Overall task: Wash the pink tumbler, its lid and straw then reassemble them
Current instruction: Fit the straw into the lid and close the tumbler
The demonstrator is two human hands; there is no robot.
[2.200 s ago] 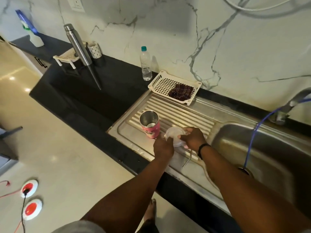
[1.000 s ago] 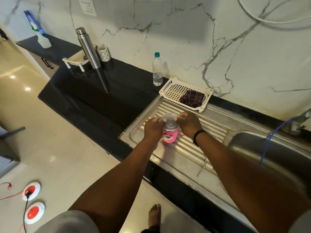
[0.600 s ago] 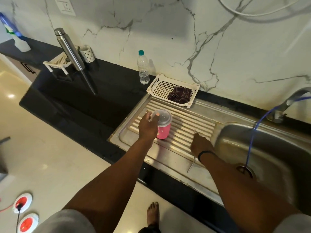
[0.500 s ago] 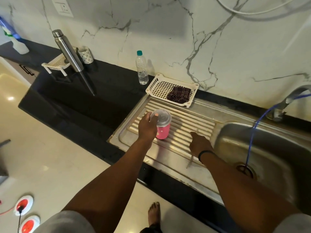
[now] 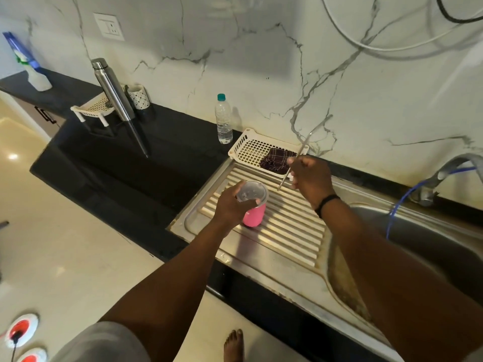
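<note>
A person stands at a steel sink unit, both forearms reaching forward over the ribbed draining board (image 5: 287, 231). The left hand (image 5: 231, 205) wraps its curled fingers round the upper part of a pink tumbler (image 5: 254, 216), which stands upright on the ribs near the board's left edge. A clear lid (image 5: 252, 192) sits on the tumbler's mouth, partly under the left fingertips. The right hand (image 5: 309, 176) is raised above the board's back edge, wrist bent, fingers curled to pinch a thin metal straw (image 5: 292, 163). The straw slants, its lower tip hanging just right of the lid without touching it. Behind the right hand, at the board's back edge, a white plastic basket (image 5: 251, 147) holds a dark checked cloth (image 5: 275, 160). The sink basin (image 5: 431, 246) lies to the right.
</note>
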